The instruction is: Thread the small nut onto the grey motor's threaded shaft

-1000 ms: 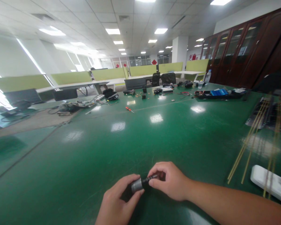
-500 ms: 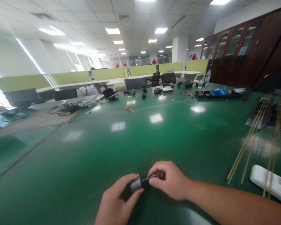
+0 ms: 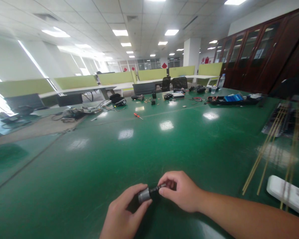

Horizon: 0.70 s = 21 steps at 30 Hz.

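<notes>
Near the front edge of the view, my left hand (image 3: 126,210) grips a short grey metal cylinder (image 3: 144,195) between thumb and fingers. A thin dark rod with ring-like bands (image 3: 154,189) extends from the cylinder's right end toward my other hand. My right hand (image 3: 180,191) pinches the far end of this rod between thumb and forefinger, its other fingers curled in. The fingertips partly cover the rod's tip. Both hands are low over the green tabletop (image 3: 149,152), and the cylinder lies slightly tilted, its right end higher.
Farther off lies a red-handled screwdriver (image 3: 137,115). Thin yellowish sticks (image 3: 266,151) and a white case-like object (image 3: 289,194) are at the right. Along the back are a black tray with blue packets (image 3: 233,98), a bottle (image 3: 222,80) and electronic parts. Cables and parts (image 3: 74,114) sit left.
The cylinder in my left hand has shifted very slightly left, and the dark part between the hands looks thinner. My right hand stays almost in place, still pinching the rod.
</notes>
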Motion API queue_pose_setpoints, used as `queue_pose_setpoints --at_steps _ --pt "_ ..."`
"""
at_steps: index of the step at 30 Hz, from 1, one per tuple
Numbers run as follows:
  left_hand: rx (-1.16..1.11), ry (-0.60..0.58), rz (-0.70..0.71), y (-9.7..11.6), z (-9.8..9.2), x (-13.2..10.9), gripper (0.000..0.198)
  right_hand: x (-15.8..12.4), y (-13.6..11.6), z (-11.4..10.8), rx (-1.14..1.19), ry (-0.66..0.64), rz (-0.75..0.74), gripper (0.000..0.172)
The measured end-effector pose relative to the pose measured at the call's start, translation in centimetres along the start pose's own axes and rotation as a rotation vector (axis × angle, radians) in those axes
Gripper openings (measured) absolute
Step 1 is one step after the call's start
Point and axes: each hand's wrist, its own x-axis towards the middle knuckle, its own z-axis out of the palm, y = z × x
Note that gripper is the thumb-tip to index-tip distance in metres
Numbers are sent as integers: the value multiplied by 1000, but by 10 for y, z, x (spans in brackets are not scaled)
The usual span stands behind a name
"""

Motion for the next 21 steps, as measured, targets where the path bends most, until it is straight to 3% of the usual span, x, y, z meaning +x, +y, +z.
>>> queue_pose_setpoints --at_steps 21 --pt "31 6 3 -7 0 -2 22 1 -2 1 54 7 27 9"
